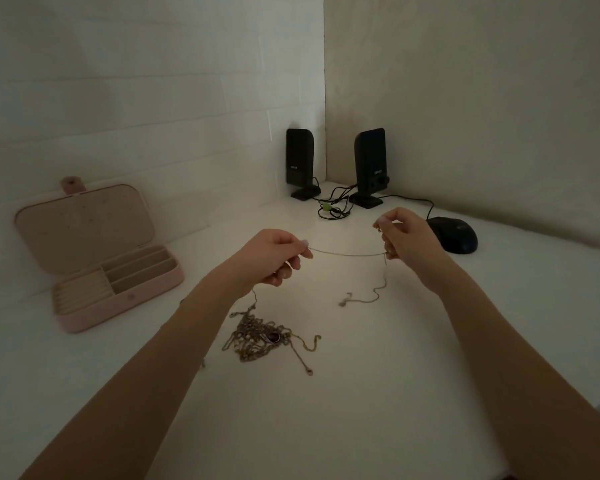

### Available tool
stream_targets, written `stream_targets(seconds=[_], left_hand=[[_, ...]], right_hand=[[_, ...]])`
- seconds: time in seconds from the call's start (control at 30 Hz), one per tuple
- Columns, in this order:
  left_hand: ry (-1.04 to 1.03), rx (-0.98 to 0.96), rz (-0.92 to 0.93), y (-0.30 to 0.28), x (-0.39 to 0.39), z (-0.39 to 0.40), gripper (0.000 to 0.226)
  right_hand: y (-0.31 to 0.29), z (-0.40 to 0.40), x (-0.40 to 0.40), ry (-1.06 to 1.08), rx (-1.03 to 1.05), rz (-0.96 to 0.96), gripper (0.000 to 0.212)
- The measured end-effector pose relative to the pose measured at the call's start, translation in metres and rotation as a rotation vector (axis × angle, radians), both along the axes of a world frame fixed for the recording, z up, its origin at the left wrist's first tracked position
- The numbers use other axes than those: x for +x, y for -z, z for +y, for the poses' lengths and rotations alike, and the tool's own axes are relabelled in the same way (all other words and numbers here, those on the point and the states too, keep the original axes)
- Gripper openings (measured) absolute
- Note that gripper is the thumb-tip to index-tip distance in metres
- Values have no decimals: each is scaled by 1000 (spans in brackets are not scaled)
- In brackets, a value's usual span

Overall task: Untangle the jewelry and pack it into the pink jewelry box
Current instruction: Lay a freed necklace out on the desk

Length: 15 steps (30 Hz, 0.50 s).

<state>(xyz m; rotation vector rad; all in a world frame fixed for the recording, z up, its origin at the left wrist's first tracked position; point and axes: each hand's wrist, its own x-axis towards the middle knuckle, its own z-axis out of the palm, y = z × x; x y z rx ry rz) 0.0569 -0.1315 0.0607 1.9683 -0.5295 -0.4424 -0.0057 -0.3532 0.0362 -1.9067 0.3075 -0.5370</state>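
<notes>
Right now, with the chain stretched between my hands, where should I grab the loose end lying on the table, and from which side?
Take the loose end at its small clasp tip, pinching from straight above. It lies flat on the table, apart from the tangled pile, so nothing blocks a top-down pinch.

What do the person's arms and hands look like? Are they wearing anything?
Both forearms are bare, with no sleeves in view. The left hand and the right hand wear no gloves. The fingernails look pale and neat. I see no watch; the light is too dim to tell about rings.
</notes>
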Motion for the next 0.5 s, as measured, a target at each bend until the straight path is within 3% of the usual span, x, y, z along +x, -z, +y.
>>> stream_targets(seconds=[0.07,0.17,0.2,0.23,0.33,0.43,0.5], left_hand=[[-14,126,-91,3,4,-4,22],[57,447,-453,8,7,-11,16],[75,456,-511,9,5,-16,24],[97,401,-496,10,2,-22,37],[176,99,-184,12,-12,-50,58],[218,-95,-53,18,-21,-71,29],[188,-240,24,23,-21,-72,14]], right_hand=[[-3,-1,-2,-6,71,-45,17],[-10,3,-6,-102,192,-90,17],[-12,6,-8,-149,214,-93,17],[-14,9,-9,-204,233,-93,16],[-18,18,-13,-378,312,-108,16],[-20,19,-13,-423,397,-156,16],[-18,13,-12,-314,433,-178,17]])
